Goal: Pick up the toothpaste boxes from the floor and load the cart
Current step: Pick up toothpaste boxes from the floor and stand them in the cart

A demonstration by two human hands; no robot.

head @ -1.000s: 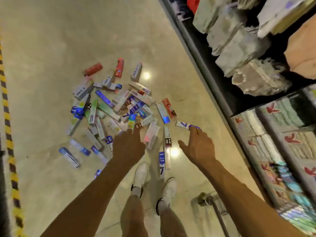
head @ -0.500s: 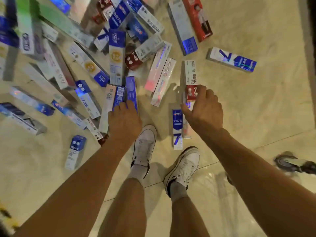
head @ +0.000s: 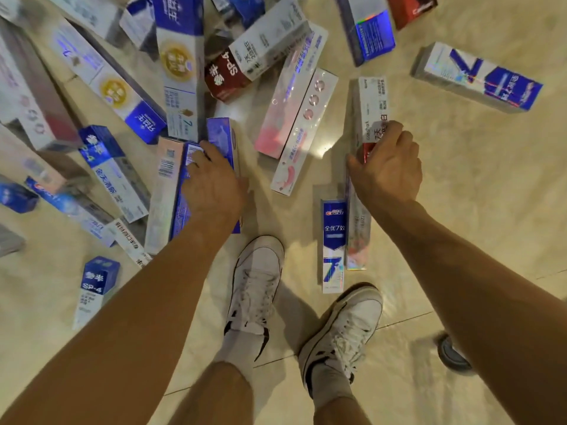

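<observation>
The toothpaste boxes lie scattered over the tiled floor, thickest toward the upper left. The right hand curls round the red near end of a white-and-red box, thumb on one long edge and fingers on the other. The left hand lies bent-fingered across two blue boxes set side by side; whether it has truly closed on them the angle does not settle. A blue "7" box lies just ahead of the white shoes. Bare floor opens to the right, holding only a silver-and-blue box well apart and a dark wheel low down.
</observation>
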